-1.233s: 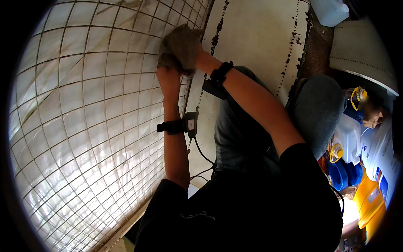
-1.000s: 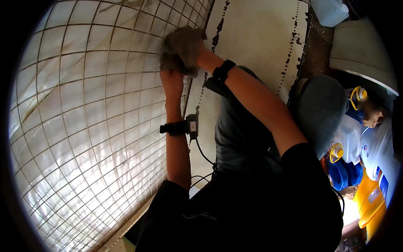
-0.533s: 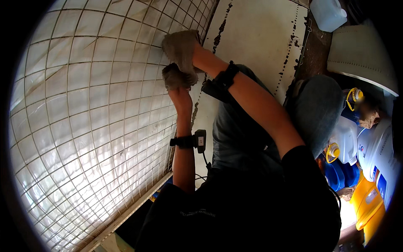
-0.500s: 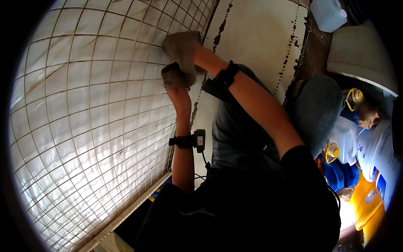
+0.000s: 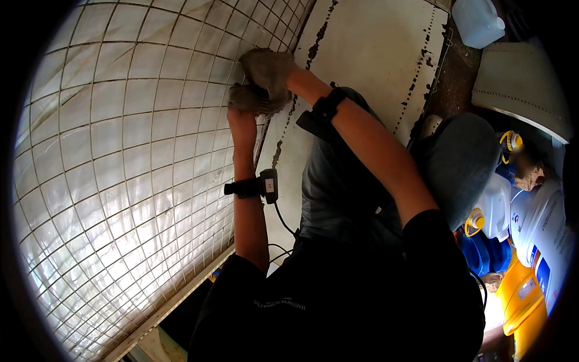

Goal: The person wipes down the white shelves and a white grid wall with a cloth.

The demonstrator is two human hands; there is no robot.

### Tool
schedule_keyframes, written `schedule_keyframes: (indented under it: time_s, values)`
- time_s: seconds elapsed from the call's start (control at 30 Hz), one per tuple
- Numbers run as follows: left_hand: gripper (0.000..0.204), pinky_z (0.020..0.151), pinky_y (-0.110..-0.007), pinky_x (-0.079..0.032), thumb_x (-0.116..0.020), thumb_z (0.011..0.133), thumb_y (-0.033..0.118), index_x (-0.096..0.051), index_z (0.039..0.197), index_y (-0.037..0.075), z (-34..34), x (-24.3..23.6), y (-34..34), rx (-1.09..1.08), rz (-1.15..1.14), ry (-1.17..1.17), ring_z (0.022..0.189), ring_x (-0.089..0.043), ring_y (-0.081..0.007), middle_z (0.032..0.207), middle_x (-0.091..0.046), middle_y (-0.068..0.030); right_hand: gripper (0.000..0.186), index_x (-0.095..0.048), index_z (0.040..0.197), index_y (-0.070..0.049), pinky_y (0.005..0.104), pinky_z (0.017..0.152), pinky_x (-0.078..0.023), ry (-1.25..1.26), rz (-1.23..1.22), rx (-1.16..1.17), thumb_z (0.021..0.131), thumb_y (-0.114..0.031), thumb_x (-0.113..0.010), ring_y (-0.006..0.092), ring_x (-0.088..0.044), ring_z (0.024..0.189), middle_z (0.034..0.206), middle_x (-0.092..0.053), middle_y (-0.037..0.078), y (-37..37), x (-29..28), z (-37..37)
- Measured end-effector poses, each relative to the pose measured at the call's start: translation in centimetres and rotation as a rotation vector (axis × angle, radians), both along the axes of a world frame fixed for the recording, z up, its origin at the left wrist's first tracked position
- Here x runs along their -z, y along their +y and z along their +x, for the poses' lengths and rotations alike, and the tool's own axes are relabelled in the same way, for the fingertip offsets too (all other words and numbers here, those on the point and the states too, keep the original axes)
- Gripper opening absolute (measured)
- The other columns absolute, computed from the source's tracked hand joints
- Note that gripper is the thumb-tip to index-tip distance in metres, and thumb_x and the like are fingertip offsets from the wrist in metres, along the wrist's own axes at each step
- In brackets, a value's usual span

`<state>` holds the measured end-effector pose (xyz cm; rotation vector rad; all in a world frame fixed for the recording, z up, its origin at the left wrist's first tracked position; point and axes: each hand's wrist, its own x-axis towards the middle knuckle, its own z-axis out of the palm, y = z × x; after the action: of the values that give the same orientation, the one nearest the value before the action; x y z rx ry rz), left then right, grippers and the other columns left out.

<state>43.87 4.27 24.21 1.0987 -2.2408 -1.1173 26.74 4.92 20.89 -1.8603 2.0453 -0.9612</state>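
Observation:
My left hand (image 5: 247,99) is in a brownish-grey glove, close to the white wire mesh panel (image 5: 142,139) on the left. Its fingers look curled toward the other hand. Just above it, my right hand (image 5: 268,71), gloved alike, bends down over the left one, so the two gloves meet. Both look closed, but the dark gap between them hides whatever they hold. They are at the edge where the mesh meets a pale board (image 5: 362,66) with rusty, peeling seams. Black straps ring both wrists; the left one carries a small box (image 5: 269,185) with a cable.
My bent knee (image 5: 461,157) rests to the right. Beyond it are a translucent jug (image 5: 496,208), a white bucket (image 5: 537,223), yellow containers (image 5: 522,289) and blue ones (image 5: 482,253). Another pale jug (image 5: 476,24) stands at the far right. Whitish sheeting backs the mesh.
My left forearm has shifted left and the left hand slightly up, nearer the right hand. The right hand has moved slightly right. The gloves now sit closer together.

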Motion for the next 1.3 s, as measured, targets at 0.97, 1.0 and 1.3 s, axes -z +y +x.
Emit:
schedule_keyframes:
  time_s: [0.97, 1.0, 1.3]
  values:
    - [0.034, 0.089, -0.034, -0.043, -0.046, 0.091, 0.009, -0.047, 0.123, -0.003, 4.3, 4.0, -1.8, 0.17, -0.361, 0.014, 0.104, -0.054, -0.0266, 0.119, -0.056, -0.0178, 0.025, -0.069, 0.092, -0.007, 0.0348, 0.069, -0.052, 0.158, 0.453, -0.32, 0.071, -0.022, -0.067, 0.0227, -0.064, 0.082, 0.096, -0.068, 0.01, 3.0, -8.3, 4.2]
    - [0.036, 0.091, -0.034, -0.042, -0.043, 0.094, 0.01, -0.045, 0.126, -0.004, 3.8, 3.1, -1.4, 0.14, -0.099, 0.035, 0.106, -0.052, -0.0235, 0.12, -0.056, -0.016, 0.025, -0.069, 0.092, -0.007, 0.0348, 0.069, -0.052, 0.155, 0.458, -0.315, 0.071, -0.022, -0.067, 0.0227, -0.064, 0.082, 0.096, -0.068, 0.01, 2.8, -7.2, 4.3]
    - [0.027, 0.07, -0.034, -0.044, -0.042, 0.092, 0.01, -0.053, 0.109, -0.008, 2.5, 0.0, 2.7, -0.026, -0.101, 0.015, 0.077, -0.051, -0.0184, 0.093, -0.062, -0.0188, 0.02, -0.068, 0.082, -0.006, 0.0368, 0.064, -0.052, 0.141, 0.33, -0.238, 0.072, -0.023, -0.069, 0.0239, -0.065, 0.077, 0.089, -0.068, 0.014, 2.9, -8.6, 3.5]
